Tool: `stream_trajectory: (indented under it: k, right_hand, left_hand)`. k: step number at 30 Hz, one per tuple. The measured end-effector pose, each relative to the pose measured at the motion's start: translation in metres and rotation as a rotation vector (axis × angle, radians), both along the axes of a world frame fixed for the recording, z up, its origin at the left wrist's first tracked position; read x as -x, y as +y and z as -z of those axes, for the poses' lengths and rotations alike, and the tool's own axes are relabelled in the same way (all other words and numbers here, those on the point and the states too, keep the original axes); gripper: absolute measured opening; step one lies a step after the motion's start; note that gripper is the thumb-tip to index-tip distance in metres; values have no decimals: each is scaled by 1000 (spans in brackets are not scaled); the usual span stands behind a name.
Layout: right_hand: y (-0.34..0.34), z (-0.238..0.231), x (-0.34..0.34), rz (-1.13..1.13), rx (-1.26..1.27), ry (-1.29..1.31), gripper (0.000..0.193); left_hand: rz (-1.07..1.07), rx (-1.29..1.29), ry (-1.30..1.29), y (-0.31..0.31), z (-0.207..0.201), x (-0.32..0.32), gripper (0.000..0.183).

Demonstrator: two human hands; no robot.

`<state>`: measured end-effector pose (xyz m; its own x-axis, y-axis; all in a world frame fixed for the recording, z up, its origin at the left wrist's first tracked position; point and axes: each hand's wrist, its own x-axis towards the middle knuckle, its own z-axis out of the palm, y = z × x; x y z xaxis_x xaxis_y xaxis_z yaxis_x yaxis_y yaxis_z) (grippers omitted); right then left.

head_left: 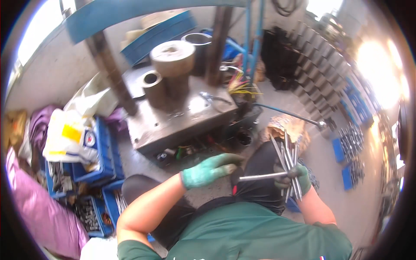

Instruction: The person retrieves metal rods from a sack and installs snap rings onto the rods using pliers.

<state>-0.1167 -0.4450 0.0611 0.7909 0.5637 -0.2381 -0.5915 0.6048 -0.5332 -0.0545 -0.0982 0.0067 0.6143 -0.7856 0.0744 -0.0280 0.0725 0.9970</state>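
Observation:
My right hand (304,177), in a green work glove, is closed around a bunch of metal rods (287,157). Most of these slim, shiny rods stand roughly upright and fan apart at the top. One single rod (262,177) juts out sideways from the same grip, its free end toward my other hand. My left hand (211,170), also gloved in green, hovers over my lap with its fingers stretched out and slightly smeared. Nothing shows in it, and a small gap separates it from the rod's end. Dark stains cover the gloves' fingertips.
Ahead stands a blue-framed press with a steel bed (173,123) bearing metal cylinders (172,58) and pliers (210,99). Blue bins (106,151) of metal parts sit at left. A torn sack (288,125) lies beyond my right knee. Stacked grey parts (318,65) line the right.

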Motion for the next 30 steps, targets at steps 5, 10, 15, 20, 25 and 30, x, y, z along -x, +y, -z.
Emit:
stream_trajectory:
  k: [5,10,15,20,25,30]
  right_hand:
    - [109,25,-82,-136,62,144,27]
    - [209,30,-129,-183,2,156,16]
    - [280,40,-154,-55,100,-156,6]
    - [331,41,-159,136,365,-593,14]
    - [325,56,-193,453,526,-846,24]
    - [298,89,-236,612,715,-963,20]
  left_hand:
    - [-339,673,509,10,-3,7,78]
    - [-857,836,692,64,26,-35,48]
    - [-1193,998,538,90,-6,-37,40]
    - [-1206,1094,367,126,-9,-55,27]
    - [-1463,819,56,172,-18,-76,24]
    - [-1504,583,92,184,-12,-93,26]
